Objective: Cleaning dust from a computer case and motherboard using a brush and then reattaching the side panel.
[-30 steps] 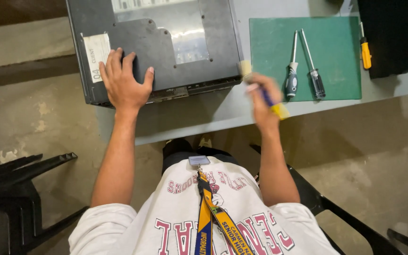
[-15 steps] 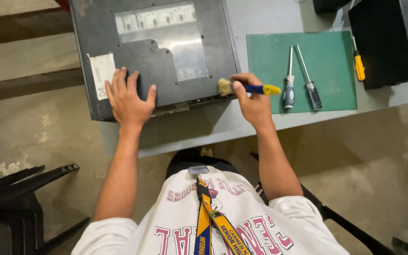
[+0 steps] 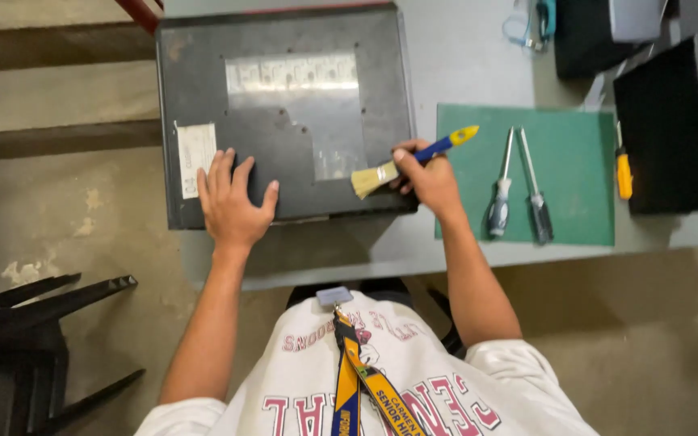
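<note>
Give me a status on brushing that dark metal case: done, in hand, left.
Done: the dark case lies flat on the table, and two screwdrivers rest on the green mat. In hand: the left hand presses flat on the case while the right hand holds a paintbrush, bristles at the case's right edge. Left: dust is too fine to judge, so the unbrushed area cannot be told.

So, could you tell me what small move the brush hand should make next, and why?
Probably sweep the brush leftward across the grey panel: the right hand holds its bristles at the panel's right edge, while the left hand lies flat on it.
</note>
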